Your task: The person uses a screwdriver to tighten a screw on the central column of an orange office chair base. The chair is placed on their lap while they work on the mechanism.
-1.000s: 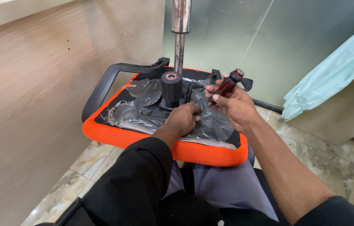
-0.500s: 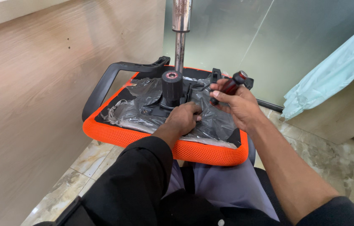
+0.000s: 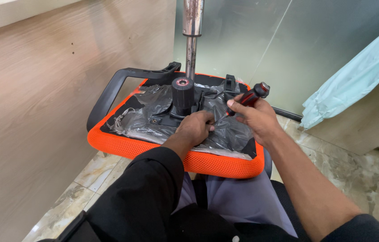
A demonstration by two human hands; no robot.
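Left hand point(image 3: 194, 128) presses flat, palm down; right hand point(image 3: 253, 117) is fisted, wrist raised.

Bright, even daylight, soft from above. Glare flashing on crinkled plastic wrap point(image 3: 225, 130) and metal post point(image 3: 191, 36). Faint shadow under orange seat point(image 3: 122, 145). Focus sharp; slight wide-angle stretch at edges.

I see an orange mesh seat point(image 3: 122, 144) with a rough woven weave along its near edge, its underside wrapped in crinkled, glossy clear plastic film point(image 3: 144, 121). The mechanism plate point(image 3: 182, 96) and armrest point(image 3: 122, 83) look like matt black plastic. The post point(image 3: 191, 49) is polished metal, spotted with rust. My right hand point(image 3: 254, 118) grips a screwdriver point(image 3: 250, 96) with a glossy red-and-black plastic handle; my left hand point(image 3: 194, 129) presses on the film. The wall panel point(image 3: 32, 98) is smooth matt wood grain, the floor point(image 3: 355, 175) glossy marble-like tile.
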